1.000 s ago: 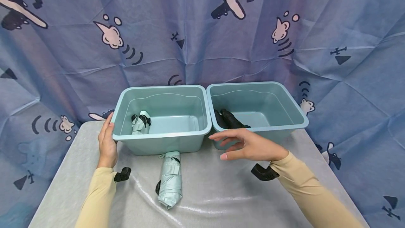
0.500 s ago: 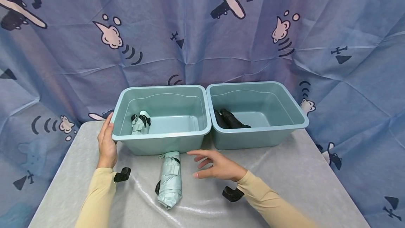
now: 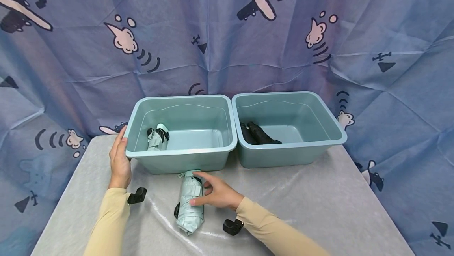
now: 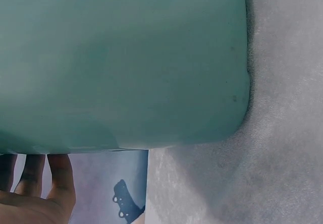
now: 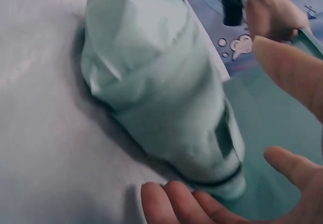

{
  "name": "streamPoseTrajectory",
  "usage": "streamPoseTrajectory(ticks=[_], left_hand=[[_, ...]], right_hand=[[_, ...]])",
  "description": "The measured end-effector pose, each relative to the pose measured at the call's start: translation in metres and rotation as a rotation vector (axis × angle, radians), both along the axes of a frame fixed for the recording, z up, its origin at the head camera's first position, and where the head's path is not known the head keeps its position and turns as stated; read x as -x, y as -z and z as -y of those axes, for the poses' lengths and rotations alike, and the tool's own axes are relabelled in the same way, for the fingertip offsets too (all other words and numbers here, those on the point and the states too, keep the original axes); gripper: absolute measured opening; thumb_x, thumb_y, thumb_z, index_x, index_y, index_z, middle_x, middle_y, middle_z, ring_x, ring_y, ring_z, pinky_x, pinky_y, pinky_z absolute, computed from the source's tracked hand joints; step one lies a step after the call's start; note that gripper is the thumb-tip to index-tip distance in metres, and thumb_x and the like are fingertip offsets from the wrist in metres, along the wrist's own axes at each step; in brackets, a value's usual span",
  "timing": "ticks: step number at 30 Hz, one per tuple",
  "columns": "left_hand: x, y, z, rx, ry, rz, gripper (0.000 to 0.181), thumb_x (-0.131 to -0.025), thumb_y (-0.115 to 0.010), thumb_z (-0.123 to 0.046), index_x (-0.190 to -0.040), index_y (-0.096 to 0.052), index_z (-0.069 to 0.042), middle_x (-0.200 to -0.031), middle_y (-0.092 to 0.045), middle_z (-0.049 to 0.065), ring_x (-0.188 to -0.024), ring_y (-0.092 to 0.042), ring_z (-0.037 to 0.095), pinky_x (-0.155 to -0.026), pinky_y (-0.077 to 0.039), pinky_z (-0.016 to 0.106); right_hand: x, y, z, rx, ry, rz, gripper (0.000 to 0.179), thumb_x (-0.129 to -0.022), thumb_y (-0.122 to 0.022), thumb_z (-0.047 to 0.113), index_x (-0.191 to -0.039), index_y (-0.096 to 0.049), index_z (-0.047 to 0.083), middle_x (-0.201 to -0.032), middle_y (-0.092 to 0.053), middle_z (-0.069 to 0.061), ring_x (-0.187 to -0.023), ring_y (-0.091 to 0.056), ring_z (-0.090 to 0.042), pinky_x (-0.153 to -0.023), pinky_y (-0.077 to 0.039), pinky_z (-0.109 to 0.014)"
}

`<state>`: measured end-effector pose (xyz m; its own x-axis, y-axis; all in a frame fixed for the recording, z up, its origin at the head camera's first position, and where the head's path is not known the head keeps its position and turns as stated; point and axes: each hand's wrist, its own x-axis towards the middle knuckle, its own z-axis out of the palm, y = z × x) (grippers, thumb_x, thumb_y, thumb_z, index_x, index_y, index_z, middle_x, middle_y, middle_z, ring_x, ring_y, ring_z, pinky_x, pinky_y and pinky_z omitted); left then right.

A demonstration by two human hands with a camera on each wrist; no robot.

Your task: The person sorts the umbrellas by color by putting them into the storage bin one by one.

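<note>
A folded light-green umbrella (image 3: 190,208) with a black strap lies on the grey cloth before the left bin. My right hand (image 3: 218,193) spreads over its right side, thumb across the cover and forefinger near its upper end; in the right wrist view the fingers stand apart around the umbrella (image 5: 166,82). My left hand (image 3: 120,163) rests with fairly straight fingers against the left end of the left bin (image 3: 181,154). The left wrist view shows those fingers (image 4: 61,178) at the edge of the bin wall (image 4: 126,72).
Another folded light-green umbrella (image 3: 158,137) lies inside the left bin. Beside it stands a matching right bin (image 3: 292,144) holding dark, elongated objects (image 3: 260,134). A blue printed curtain (image 3: 220,31) hangs behind the table (image 3: 312,208).
My right hand has moved left and down from in front of the right bin to the umbrella on the table. My left hand has stayed at the left bin.
</note>
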<state>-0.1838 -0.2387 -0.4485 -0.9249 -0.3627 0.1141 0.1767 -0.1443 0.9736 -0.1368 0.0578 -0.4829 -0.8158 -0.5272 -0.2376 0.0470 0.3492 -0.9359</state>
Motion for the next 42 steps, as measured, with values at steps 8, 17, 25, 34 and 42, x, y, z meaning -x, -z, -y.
streamPoseTrajectory(ticks=[8, 17, 25, 34, 42], left_hand=[[0.000, -0.001, -0.001, 0.003, 0.005, -0.001, 0.048, -0.111, -0.033, -0.024, -0.158, -0.039, -0.018, -0.161, -0.037, 0.009, -0.139, -0.040, 0.025, -0.111, -0.036, 0.034], [0.000, -0.001, 0.000, -0.005, -0.010, -0.008, 0.048, -0.110, -0.034, -0.023, -0.157, -0.041, -0.016, -0.158, -0.040, 0.011, -0.138, -0.042, 0.025, -0.104, -0.041, 0.024], [0.000, 0.000, 0.000, -0.003, -0.001, 0.009, 0.048, -0.111, -0.033, -0.024, -0.158, -0.040, -0.018, -0.160, -0.038, 0.009, -0.139, -0.040, 0.024, -0.108, -0.038, 0.027], [0.000, -0.001, 0.000, 0.012, -0.006, 0.001, 0.048, -0.111, -0.033, -0.024, -0.158, -0.040, -0.017, -0.160, -0.038, 0.009, -0.139, -0.040, 0.024, -0.110, -0.036, 0.031], [0.000, 0.000, 0.001, 0.017, -0.007, 0.000, 0.048, -0.111, -0.033, -0.024, -0.158, -0.040, -0.017, -0.160, -0.038, 0.009, -0.139, -0.040, 0.024, -0.110, -0.036, 0.029]], right_hand=[[-0.008, 0.001, 0.025, -0.132, 0.027, -0.090, 0.082, -0.078, -0.090, 0.030, -0.150, -0.051, 0.022, -0.118, -0.052, -0.014, -0.103, -0.049, -0.021, -0.087, -0.047, -0.038], [-0.012, 0.000, 0.035, -0.248, 0.040, -0.144, 0.083, -0.073, -0.093, 0.035, -0.146, -0.055, 0.024, -0.114, -0.048, -0.014, -0.102, -0.046, -0.024, -0.086, -0.048, -0.045], [-0.010, 0.001, 0.043, -0.263, 0.096, -0.114, 0.086, -0.065, -0.098, 0.033, -0.141, -0.059, 0.024, -0.109, -0.052, -0.012, -0.098, -0.046, -0.023, -0.080, -0.048, -0.041], [-0.007, 0.000, 0.052, -0.301, 0.082, -0.110, 0.084, -0.064, -0.097, 0.034, -0.138, -0.059, 0.026, -0.108, -0.051, -0.012, -0.096, -0.049, -0.024, -0.077, -0.047, -0.040], [-0.009, 0.007, 0.054, -0.154, 0.099, -0.067, 0.080, -0.059, -0.101, 0.020, -0.130, -0.063, 0.025, -0.107, -0.049, -0.008, -0.096, -0.047, -0.022, -0.077, -0.046, -0.037]])
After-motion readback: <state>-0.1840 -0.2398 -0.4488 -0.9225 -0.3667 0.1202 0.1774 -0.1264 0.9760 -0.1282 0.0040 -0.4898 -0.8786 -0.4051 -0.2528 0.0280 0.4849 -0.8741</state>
